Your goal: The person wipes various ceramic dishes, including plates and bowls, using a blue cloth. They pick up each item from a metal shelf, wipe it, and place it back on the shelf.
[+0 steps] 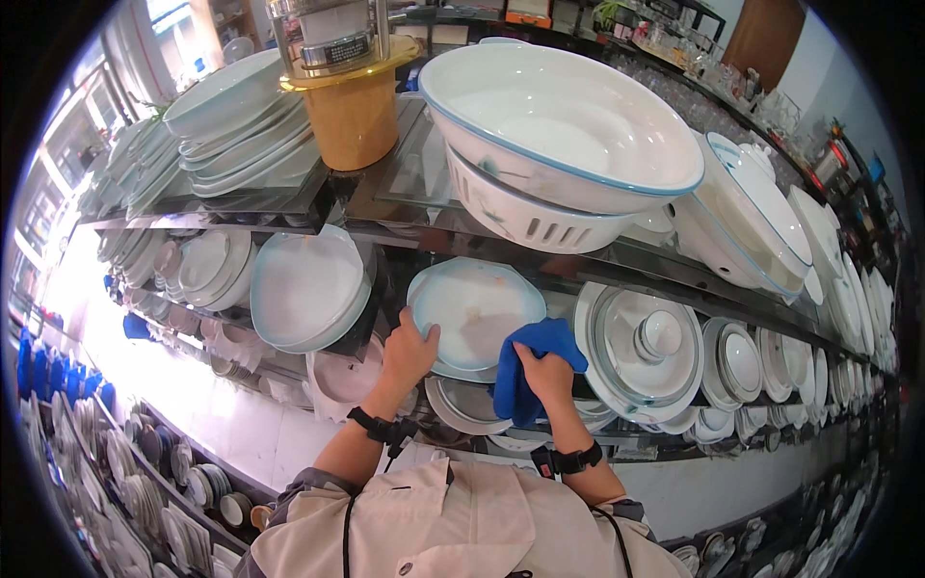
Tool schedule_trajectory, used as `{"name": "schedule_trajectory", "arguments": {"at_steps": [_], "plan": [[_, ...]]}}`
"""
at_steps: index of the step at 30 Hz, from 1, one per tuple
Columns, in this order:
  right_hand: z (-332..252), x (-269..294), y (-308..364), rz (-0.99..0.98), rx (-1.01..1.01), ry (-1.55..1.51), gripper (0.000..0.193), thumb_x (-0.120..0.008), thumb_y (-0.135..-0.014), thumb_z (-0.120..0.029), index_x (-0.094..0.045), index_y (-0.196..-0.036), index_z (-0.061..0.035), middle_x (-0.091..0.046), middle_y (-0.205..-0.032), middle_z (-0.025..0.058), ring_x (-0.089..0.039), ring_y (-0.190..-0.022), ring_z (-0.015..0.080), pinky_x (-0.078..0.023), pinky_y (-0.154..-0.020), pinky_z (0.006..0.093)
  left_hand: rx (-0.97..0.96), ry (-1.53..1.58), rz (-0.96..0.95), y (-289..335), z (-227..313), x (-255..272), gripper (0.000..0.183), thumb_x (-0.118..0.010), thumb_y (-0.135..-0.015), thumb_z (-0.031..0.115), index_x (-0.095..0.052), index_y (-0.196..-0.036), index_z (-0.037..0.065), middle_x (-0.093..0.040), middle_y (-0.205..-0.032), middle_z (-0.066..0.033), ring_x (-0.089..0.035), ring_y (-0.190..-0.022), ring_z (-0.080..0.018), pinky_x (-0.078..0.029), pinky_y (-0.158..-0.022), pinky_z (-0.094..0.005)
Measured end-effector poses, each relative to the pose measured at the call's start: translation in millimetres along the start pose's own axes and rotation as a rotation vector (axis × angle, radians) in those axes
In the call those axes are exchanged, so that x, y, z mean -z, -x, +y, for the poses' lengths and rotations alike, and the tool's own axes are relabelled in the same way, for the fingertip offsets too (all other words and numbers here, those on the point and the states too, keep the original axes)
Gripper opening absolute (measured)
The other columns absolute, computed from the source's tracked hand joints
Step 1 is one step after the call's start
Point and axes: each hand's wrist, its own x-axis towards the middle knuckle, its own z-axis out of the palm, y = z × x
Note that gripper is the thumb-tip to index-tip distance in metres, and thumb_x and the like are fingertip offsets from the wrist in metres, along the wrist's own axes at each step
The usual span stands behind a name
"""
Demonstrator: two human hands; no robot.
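A white plate with a pale blue rim [477, 313] is on the middle shelf in front of me, with brownish marks on its face. My left hand [409, 352] is closed on its left edge, thumb toward the front. A bunched blue cloth [525, 395] hangs from my right hand [546, 371], which is closed on it at the plate's lower right edge. Part of the cloth overlaps the plate rim. White bowls [462, 400] sit just below the plate.
Above stand a large white bowl [568, 116] on a slotted bowl [540, 207] and a yellow container [352, 120]. Deep dishes [303, 289] lie left; stacked plates with a cup [660, 335] lie right. A dark shelf edge [617, 260] runs above my hands.
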Motion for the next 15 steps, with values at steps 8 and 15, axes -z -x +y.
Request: {"name": "schedule_trajectory", "arguments": {"at_steps": [8,15], "plan": [[-17.2,-15.0,-15.0,-0.058,-0.199,0.286,0.059,-0.075,-0.077,-0.057,-0.074,-0.102,-0.0027,-0.074,-0.098,0.0196,-0.071,-0.092,0.0366,-0.056,-0.081,0.0454,-0.121,0.024,-0.093,-19.6,-13.3,1.6,0.064,-0.071,-0.084,0.028,-0.045,-0.130,-0.008,-0.067,-0.093,-0.0347,-0.066,-0.089,-0.0523,-0.053,-0.080,-0.0561],[15.2,-29.3,-30.2,-0.042,-0.135,0.008,0.056,-0.078,-0.073,-0.047,-0.073,-0.093,0.0051,-0.073,-0.087,0.0222,-0.071,-0.087,0.0380,-0.056,-0.080,0.0443,-0.205,0.008,-0.104,-24.5,-23.4,-3.4,0.067,-0.072,-0.083,0.030,-0.044,-0.126,-0.013,-0.067,-0.091,-0.0343,-0.066,-0.084,-0.0513,-0.055,-0.077,-0.0548]]}}
